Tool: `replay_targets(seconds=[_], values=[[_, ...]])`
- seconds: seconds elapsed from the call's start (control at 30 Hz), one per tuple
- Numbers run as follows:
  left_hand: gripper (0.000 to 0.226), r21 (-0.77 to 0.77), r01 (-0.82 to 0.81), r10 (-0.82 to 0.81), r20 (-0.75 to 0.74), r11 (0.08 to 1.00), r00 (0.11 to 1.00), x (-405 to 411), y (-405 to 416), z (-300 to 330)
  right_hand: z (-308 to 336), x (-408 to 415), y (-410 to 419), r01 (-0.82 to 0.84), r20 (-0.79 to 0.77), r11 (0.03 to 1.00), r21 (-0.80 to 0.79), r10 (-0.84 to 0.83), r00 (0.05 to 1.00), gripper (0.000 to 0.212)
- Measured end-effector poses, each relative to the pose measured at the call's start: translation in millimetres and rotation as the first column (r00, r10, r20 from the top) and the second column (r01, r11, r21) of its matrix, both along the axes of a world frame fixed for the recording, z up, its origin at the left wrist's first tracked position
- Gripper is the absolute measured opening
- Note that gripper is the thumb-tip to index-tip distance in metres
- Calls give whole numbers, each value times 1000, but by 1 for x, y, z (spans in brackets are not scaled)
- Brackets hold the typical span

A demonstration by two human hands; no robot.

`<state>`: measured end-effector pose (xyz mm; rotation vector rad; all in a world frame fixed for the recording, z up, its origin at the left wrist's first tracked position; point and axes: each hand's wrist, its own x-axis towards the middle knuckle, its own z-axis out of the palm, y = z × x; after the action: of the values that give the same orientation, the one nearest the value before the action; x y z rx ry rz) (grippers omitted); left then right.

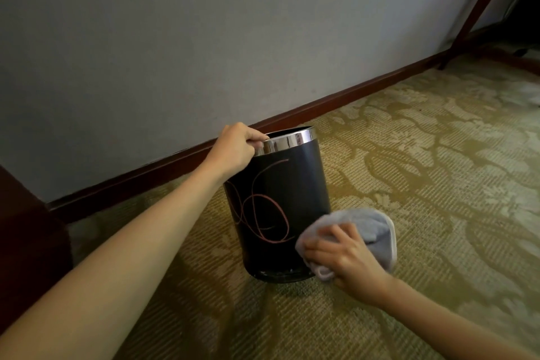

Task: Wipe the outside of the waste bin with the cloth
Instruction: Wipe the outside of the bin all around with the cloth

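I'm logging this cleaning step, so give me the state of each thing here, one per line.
Black cylindrical waste bin with chrome rim and pink swirl lines: stands on the carpet, top tipped toward the wall, no lid.
Grey bunched cloth: pressed against the bin's lower right side.
Left hand: grips the chrome rim.
Right hand: holds the cloth against the bin.
Patterned green-gold carpet: lies flat under the bin.

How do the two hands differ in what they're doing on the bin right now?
The left hand grips the shiny metal rim at the top of the black cylindrical waste bin; the right hand holds the bunched grey cloth against the bin's lower right side. The left hand touches the bin bare; the right hand has the cloth between. Both have curled fingers and meet the bin.
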<state>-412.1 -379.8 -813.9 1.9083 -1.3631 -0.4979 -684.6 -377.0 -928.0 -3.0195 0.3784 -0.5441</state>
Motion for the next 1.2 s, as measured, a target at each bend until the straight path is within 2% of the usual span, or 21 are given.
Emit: replay_targets(seconds=[0.1, 0.2, 0.3, 0.4, 0.5, 0.57, 0.63, 0.73, 0.8, 0.9, 1.0, 1.13, 1.2], values=[[35, -18, 11, -11, 31, 1000, 999, -8, 2, 0, 7, -4, -5, -49, -57, 999, -23, 48, 997, 21], [33, -37, 39, -36, 69, 999, 997, -17, 2, 1, 45, 17, -30, 67, 77, 997, -45, -63, 995, 38], [31, -38, 39, -35, 109, 999, 993, -23, 0, 4, 85, 42, -53, 186, 224, 982, -32, -175, 959, 35], [29, -24, 26, -23, 124, 999, 992, -20, -2, 8, 84, 53, -53, 223, 290, 974, -31, -204, 935, 38], [28, 11, 36, -37, 99, 999, 994, -13, -1, 11, 53, 41, -37, 214, 250, 977, -26, -201, 947, 40], [28, 36, 38, -41, 79, 999, 996, -9, 2, 13, 25, 21, -21, 122, 147, 992, -46, -114, 983, 40], [29, 41, 37, -39, 63, 999, 997, -8, 4, 13, 1, -1, -6, -8, -2, 998, -59, 8, 1000, 31], [27, 25, 32, -34, 63, 999, 997, -13, 7, 11, 0, -14, -2, -97, -129, 994, -46, 90, 988, 21], [26, 15, 37, -38, 81, 999, 996, -19, 8, 9, 23, -2, -14, -64, -81, 997, -45, 61, 995, 23], [26, -7, 36, -35, 114, 999, 993, -28, 7, 8, 71, 27, -37, 86, 99, 994, -72, -78, 992, 37], [25, 1, 28, -28, 123, 1000, 992, -28, 6, 11, 96, 46, -48, 146, 197, 985, -91, -126, 972, 34], [22, 41, 29, -33, 99, 999, 995, -20, 8, 14, 74, 41, -36, 118, 131, 985, -126, -101, 986, 41], [22, 54, 21, -26, 89, 998, 996, -17, 10, 15, 50, 27, -22, 32, 50, 987, -157, -24, 998, 39]])
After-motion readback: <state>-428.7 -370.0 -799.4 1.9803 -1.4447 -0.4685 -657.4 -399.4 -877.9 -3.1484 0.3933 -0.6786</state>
